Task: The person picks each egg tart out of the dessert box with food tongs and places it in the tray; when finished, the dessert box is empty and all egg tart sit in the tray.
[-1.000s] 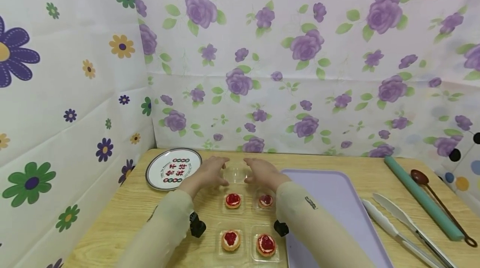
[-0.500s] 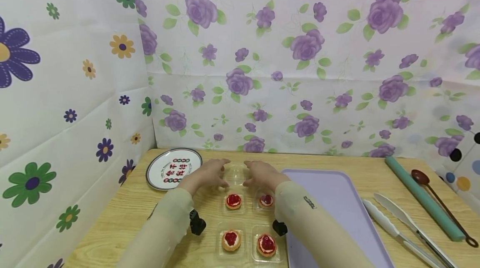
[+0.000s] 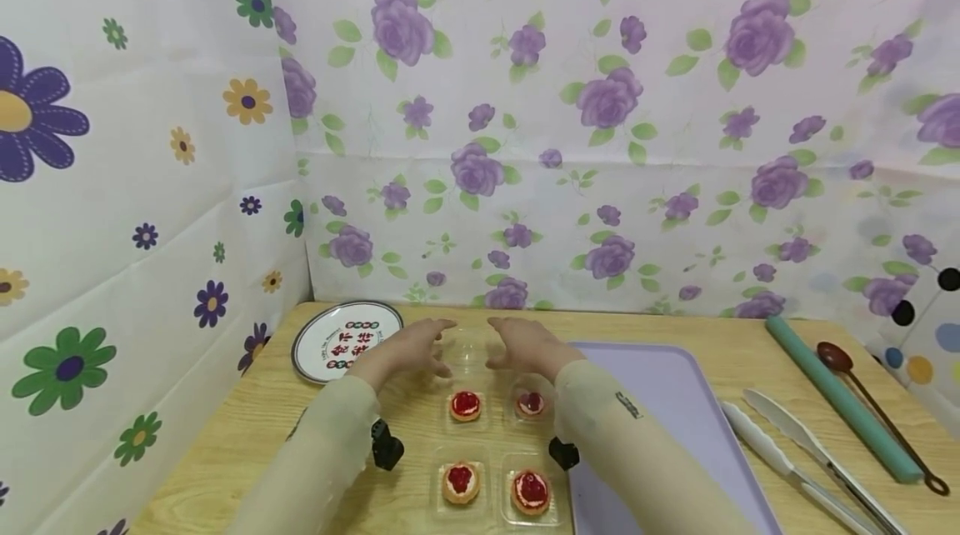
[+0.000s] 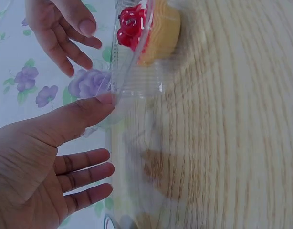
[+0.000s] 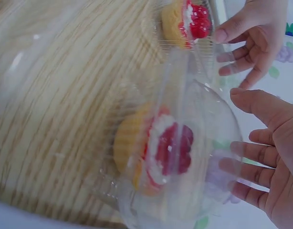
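A clear plastic piece, perhaps a raised lid [image 3: 468, 350], shows between the two hands at the back of the table. My left hand [image 3: 411, 345] is on its left side, thumb and fingers spread. On its right side my right hand [image 3: 523, 345] reaches in with extended fingers. Neither hand grips anything; whether the fingertips touch the plastic I cannot tell. Nearer to me, a red-topped tart [image 3: 466, 406] lies in a clear box, and another tart [image 3: 530, 403] sits beside it under clear plastic. In the right wrist view, clear plastic stands between the right hand and a tart [image 5: 168, 148].
Two more boxed tarts, one on the left [image 3: 461, 482] and one on the right [image 3: 531, 492], lie in front. A plate [image 3: 315, 352] stands back left. On the right are a lilac tray [image 3: 652, 393], tongs [image 3: 806, 468], a green rod [image 3: 840, 397] and a brown ladle [image 3: 836, 357].
The head view has shifted slightly. My left hand has drifted a little to the left; my right hand stays in almost the same place.
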`<action>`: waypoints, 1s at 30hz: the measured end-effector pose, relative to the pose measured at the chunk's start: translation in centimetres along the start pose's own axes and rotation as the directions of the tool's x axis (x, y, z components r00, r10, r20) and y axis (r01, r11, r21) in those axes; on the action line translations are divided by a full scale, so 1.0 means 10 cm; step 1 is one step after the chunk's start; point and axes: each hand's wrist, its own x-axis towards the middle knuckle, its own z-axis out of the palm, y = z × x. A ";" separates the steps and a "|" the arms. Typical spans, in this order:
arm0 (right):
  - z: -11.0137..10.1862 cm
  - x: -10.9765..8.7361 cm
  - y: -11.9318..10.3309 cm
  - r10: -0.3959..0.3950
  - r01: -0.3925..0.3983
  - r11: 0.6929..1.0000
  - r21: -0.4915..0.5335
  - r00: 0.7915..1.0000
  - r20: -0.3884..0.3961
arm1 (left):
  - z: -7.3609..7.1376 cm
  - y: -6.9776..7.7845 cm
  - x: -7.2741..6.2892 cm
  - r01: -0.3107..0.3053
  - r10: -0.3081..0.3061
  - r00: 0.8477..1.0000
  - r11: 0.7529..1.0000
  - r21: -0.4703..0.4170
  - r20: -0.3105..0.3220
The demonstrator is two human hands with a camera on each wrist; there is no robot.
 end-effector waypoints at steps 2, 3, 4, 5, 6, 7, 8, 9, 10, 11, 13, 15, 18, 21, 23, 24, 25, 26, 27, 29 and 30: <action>-0.02 -0.02 0.00 -0.007 0.007 1.000 -0.008 1.000 -0.011 | 0.00 -0.01 -0.02 0.009 -0.009 1.000 1.000 -0.004 0.003; -0.03 -0.03 0.01 -0.009 0.009 1.000 -0.013 1.000 -0.012 | -0.01 -0.02 -0.02 0.019 -0.019 1.000 1.000 -0.006 0.005; -0.04 -0.04 0.01 -0.016 0.015 1.000 -0.019 1.000 -0.015 | -0.01 -0.03 -0.03 0.025 -0.025 1.000 1.000 -0.007 0.006; -0.05 -0.04 0.01 -0.025 0.024 0.999 -0.023 0.999 -0.021 | -0.01 -0.04 -0.04 0.028 -0.028 1.000 1.000 -0.005 0.007; -0.06 -0.05 0.01 -0.034 0.033 0.999 -0.024 0.999 -0.029 | -0.01 -0.04 -0.05 0.029 -0.029 1.000 1.000 -0.005 0.008; -0.07 -0.06 0.01 -0.038 0.037 0.999 -0.026 0.999 -0.033 | 0.00 -0.05 -0.05 0.029 -0.029 1.000 1.000 -0.001 0.008; -0.08 -0.07 0.01 -0.042 0.042 0.999 -0.026 0.998 -0.038 | -0.01 -0.05 -0.05 0.027 -0.027 1.000 1.000 0.000 0.009; -0.10 -0.09 0.02 -0.045 0.044 0.999 -0.024 0.998 -0.042 | -0.01 -0.05 -0.05 0.024 -0.024 1.000 1.000 0.000 0.011; -0.11 -0.10 0.02 -0.045 0.044 0.999 -0.021 0.998 -0.048 | -0.01 -0.04 -0.05 0.018 -0.018 1.000 1.000 -0.004 0.011; -0.12 -0.11 0.03 -0.045 0.044 0.999 -0.016 0.998 -0.052 | -0.02 -0.03 -0.05 0.012 -0.012 1.000 1.000 -0.008 0.013; -0.15 -0.14 0.05 -0.041 0.041 0.999 -0.006 0.998 -0.057 | -0.03 -0.02 -0.06 0.006 -0.006 1.000 1.000 -0.004 0.013; -0.17 -0.17 0.06 -0.037 0.037 0.999 0.003 0.998 -0.056 | -0.05 -0.01 -0.06 0.003 -0.003 1.000 1.000 -0.005 0.007; -0.21 -0.20 0.08 -0.043 0.043 0.999 0.008 0.997 -0.063 | -0.09 0.00 -0.07 -0.009 0.009 1.000 1.000 0.012 -0.015; -0.25 -0.25 0.08 -0.047 0.047 0.999 0.000 0.997 -0.069 | -0.13 0.03 -0.09 -0.027 0.028 0.999 0.999 0.017 -0.039; -0.29 -0.28 0.08 -0.061 0.061 0.998 -0.007 0.995 -0.078 | -0.15 0.07 -0.11 -0.043 0.045 0.998 0.999 0.025 -0.054; -0.30 -0.30 0.08 -0.067 0.066 0.998 -0.013 0.995 -0.079 | -0.16 0.10 -0.13 -0.050 0.052 0.997 0.998 0.030 -0.063; -0.32 -0.32 0.07 -0.073 0.072 0.997 -0.018 0.994 -0.079 | -0.17 0.13 -0.14 -0.060 0.063 0.995 0.997 0.042 -0.071; -0.34 -0.34 0.07 -0.081 0.079 0.997 -0.022 0.993 -0.082 | -0.17 0.16 -0.16 -0.066 0.070 0.994 0.996 0.053 -0.079; -0.36 -0.36 0.07 -0.089 0.087 0.996 -0.027 0.993 -0.083 | -0.17 0.19 -0.19 -0.078 0.085 0.992 0.994 0.071 -0.089; -0.39 -0.41 0.06 -0.101 0.098 0.995 -0.034 0.991 -0.083 | -0.18 0.27 -0.24 -0.096 0.106 0.989 0.991 0.095 -0.107; -0.40 -0.44 0.06 -0.105 0.103 0.994 -0.033 0.991 -0.084 | -0.17 0.31 -0.26 -0.106 0.118 0.986 0.988 0.108 -0.117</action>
